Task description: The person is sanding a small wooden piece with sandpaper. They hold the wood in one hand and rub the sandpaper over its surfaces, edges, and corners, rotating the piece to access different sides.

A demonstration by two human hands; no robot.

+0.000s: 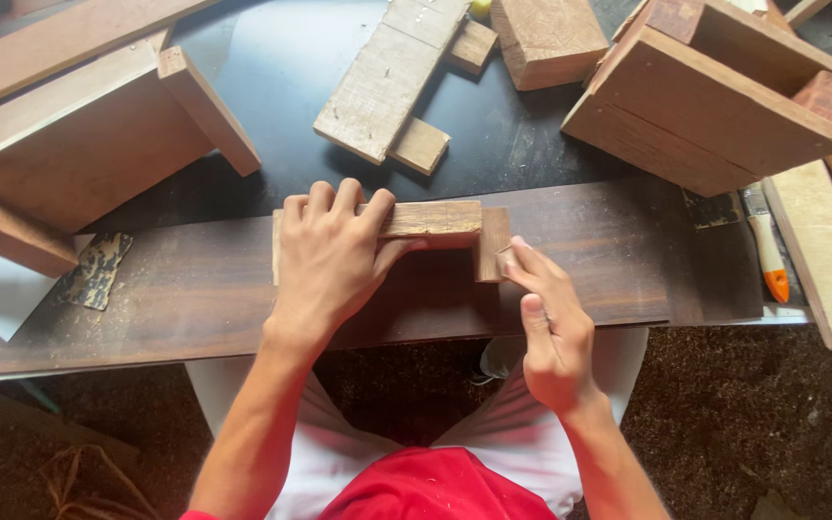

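My left hand lies over a small wooden piece, fingers curled over its far edge, pressing it onto a long dark plank. The piece has a short block at its right end. My right hand pinches a small scrap, seemingly sandpaper, against that short block with thumb and fingers.
A wooden box frame stands at the back right, another wooden assembly at the back left. Loose boards and a block lie behind. A paintbrush with an orange handle and a worn sandpaper sheet rest nearby.
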